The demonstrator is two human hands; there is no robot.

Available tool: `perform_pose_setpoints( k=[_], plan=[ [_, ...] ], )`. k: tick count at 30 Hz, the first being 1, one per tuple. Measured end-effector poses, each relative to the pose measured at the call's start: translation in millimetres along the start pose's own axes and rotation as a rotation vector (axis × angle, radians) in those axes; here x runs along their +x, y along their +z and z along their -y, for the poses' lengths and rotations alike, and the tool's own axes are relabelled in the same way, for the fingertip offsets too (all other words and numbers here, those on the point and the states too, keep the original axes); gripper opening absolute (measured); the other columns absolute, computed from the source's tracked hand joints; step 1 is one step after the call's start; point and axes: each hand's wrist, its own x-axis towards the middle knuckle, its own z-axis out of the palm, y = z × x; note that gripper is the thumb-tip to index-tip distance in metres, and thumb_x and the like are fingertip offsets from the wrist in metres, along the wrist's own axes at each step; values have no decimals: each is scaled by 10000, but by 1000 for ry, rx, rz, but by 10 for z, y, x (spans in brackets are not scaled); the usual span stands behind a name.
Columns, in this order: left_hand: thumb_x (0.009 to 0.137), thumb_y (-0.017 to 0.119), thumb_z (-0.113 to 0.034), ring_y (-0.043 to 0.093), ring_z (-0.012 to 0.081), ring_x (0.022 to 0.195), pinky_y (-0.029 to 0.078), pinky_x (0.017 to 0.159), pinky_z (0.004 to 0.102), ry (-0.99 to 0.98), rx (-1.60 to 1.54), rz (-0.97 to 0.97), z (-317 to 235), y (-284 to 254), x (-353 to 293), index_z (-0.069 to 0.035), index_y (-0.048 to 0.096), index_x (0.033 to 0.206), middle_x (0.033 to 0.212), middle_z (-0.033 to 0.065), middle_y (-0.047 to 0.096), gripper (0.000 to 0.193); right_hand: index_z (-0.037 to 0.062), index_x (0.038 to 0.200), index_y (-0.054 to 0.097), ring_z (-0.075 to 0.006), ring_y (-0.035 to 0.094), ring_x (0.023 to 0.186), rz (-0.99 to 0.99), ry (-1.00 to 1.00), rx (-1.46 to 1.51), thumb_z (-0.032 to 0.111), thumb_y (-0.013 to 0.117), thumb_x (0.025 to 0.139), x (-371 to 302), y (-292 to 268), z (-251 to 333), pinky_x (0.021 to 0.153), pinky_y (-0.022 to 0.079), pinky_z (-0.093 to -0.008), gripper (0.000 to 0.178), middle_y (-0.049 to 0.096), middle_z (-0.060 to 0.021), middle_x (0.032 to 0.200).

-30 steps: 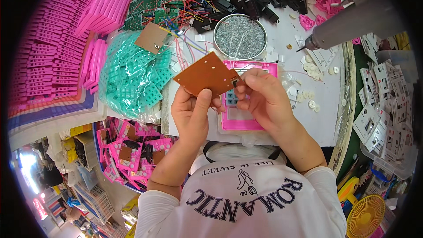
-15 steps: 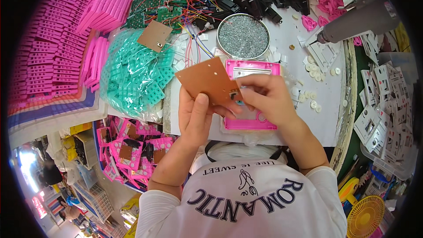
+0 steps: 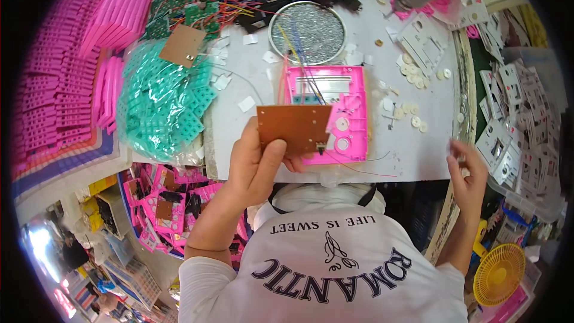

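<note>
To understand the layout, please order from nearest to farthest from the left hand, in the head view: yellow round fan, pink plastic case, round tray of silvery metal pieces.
1. Pink plastic case: right of the left hand.
2. Round tray: beyond the case.
3. Yellow fan: lower right.

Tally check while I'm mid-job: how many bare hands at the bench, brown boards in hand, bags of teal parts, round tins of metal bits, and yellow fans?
Bare hands: 2 (left hand, right hand)
Held brown board: 1
Bag of teal parts: 1
Round tin: 1
Yellow fan: 1
Total: 6
</note>
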Motion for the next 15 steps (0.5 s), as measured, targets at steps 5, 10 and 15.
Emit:
perform_pose_setpoints(
  k=[5,10,15],
  plan=[
    [1084,377,-105,687,178,739,577,676,293,-106,-243,98,-68,267,85,53,387,1347,1071,202,693,307,75,1247,664,-368,528,1234,-18,-691,-120,127,815,710,606,549,1064,1017,458,-462,560,586,-151,1339],
    [1062,377,-133,705,225,760,593,658,317,-206,-52,17,-76,234,-42,61,390,1364,1106,242,693,359,53,1247,675,-363,557,1160,545,-800,-39,254,801,799,691,751,897,969,464,-456,507,606,-169,1278],
    [981,534,-39,713,247,759,575,688,355,-13,359,245,119,249,-282,37,446,1260,1007,187,723,302,32,1287,674,-321,631,1038,680,-659,399,390,762,863,819,861,992,948,469,-428,562,689,-163,1176]
  ],
)
